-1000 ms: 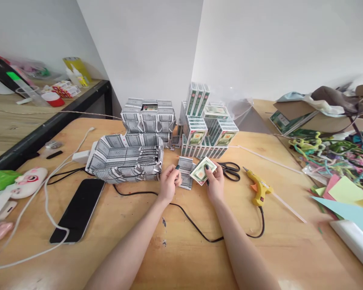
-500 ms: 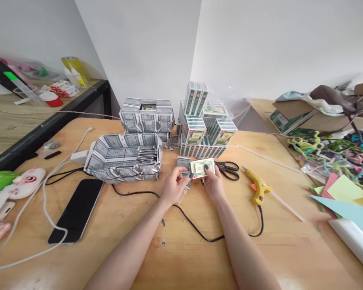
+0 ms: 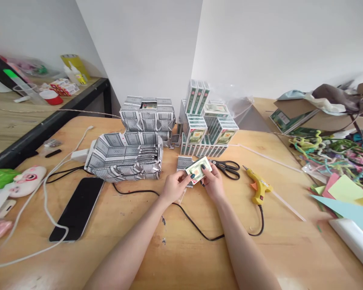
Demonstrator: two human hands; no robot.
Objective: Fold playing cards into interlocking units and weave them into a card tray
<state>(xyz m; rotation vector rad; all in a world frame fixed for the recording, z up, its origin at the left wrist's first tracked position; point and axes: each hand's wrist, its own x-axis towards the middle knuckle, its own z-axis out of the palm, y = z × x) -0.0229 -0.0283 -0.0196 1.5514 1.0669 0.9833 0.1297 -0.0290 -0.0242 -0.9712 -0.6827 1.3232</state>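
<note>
Between both hands I hold a small green and white playing-card box point(image 3: 196, 171), tilted with its right end raised. My left hand point(image 3: 175, 186) pinches its lower left end, thumb on the face. On the right side, my right hand point(image 3: 213, 183) grips it with the thumb across the front. Just behind the box lie grey-patterned playing cards point(image 3: 184, 162), partly covered by it. Black scissors point(image 3: 230, 169) rest right beside my right hand. Behind stands a stack of similar card boxes point(image 3: 196, 133). To the left is an open tray built of folded cards point(image 3: 124, 155).
A yellow glue gun point(image 3: 258, 185) lies on the right, its black cord point(image 3: 199, 229) crossing under my forearms. At left are a black phone point(image 3: 77, 209) and a white cable point(image 3: 45, 197). Pipe cleaners point(image 3: 335, 153) and coloured paper point(image 3: 347, 193) cover the right edge.
The card box has turned from nearly level to a slant, left end lower. Both hands keep their hold on it, and the view has shifted slightly.
</note>
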